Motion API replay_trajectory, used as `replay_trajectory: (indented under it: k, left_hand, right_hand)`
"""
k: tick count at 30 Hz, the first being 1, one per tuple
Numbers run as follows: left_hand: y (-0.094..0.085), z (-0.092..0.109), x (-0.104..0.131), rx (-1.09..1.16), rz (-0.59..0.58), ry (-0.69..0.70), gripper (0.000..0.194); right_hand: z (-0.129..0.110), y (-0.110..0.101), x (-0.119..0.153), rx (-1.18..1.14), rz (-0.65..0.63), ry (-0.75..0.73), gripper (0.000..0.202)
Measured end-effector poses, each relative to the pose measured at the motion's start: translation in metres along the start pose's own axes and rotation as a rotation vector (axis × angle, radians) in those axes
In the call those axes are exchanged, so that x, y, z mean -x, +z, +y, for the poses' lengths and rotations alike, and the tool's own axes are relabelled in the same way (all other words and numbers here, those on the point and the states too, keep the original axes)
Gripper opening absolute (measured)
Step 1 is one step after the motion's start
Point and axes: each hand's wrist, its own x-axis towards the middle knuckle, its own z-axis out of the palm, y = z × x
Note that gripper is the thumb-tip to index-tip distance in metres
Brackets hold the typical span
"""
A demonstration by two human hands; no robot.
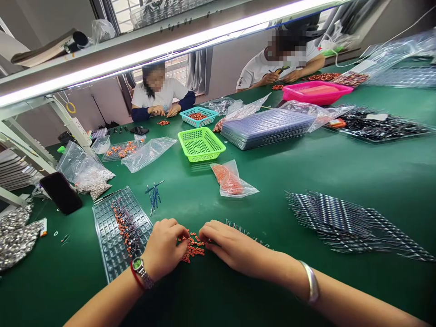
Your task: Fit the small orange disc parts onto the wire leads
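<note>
A loose pile of small orange ring-shaped pieces [195, 250] lies on the green table between my hands. At its left edge my left hand [165, 247] has thumb and index finger drawn together in a pinch. My right hand [235, 247] reaches in from the other side, fingers curled and closed over the pile's right edge. Whatever sits in either set of fingertips is too small to make out. Left of my left hand is a clear plastic compartment tray [104, 227] bearing small orange-and-dark wired parts [126, 227]. Thin wire-ended parts [243, 227] lie in a row behind my right hand.
Beyond the hands lie a bag of orange pieces [230, 179], a green basket [200, 156] and stacked trays [265, 125]. Dark leaded strips [340, 220] spread at right. A phone [61, 193] leans left. Two people [163, 97] work across the table under a lamp [170, 47].
</note>
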Motion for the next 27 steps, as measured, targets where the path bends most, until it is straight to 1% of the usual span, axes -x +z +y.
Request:
replay_trajectory:
  k: [3,8,11,19,27]
  left_hand:
    - [-0.002,-0.005,0.012,0.013,0.010,-0.025,0.006]
    - [0.004,-0.007,0.026,-0.002,-0.002,-0.020,0.004]
    - [0.009,-0.008,0.025,-0.022,-0.013,0.007,0.003]
    - [0.015,-0.006,0.016,-0.084,-0.051,0.078,0.012]
    - [0.016,-0.008,0.022,-0.111,-0.056,0.087,0.010]
  right_hand:
    - [-0.002,0.004,-0.007,0.007,-0.006,-0.028,0.021]
    - [-0.006,0.007,-0.015,0.024,-0.030,-0.047,0.022]
    - [-0.008,0.010,-0.020,0.040,-0.046,-0.044,0.021]
    - [-0.007,0.016,-0.021,0.028,-0.036,0.011,0.018]
    - [-0.009,0.015,-0.021,-0.014,-0.024,0.011,0.020]
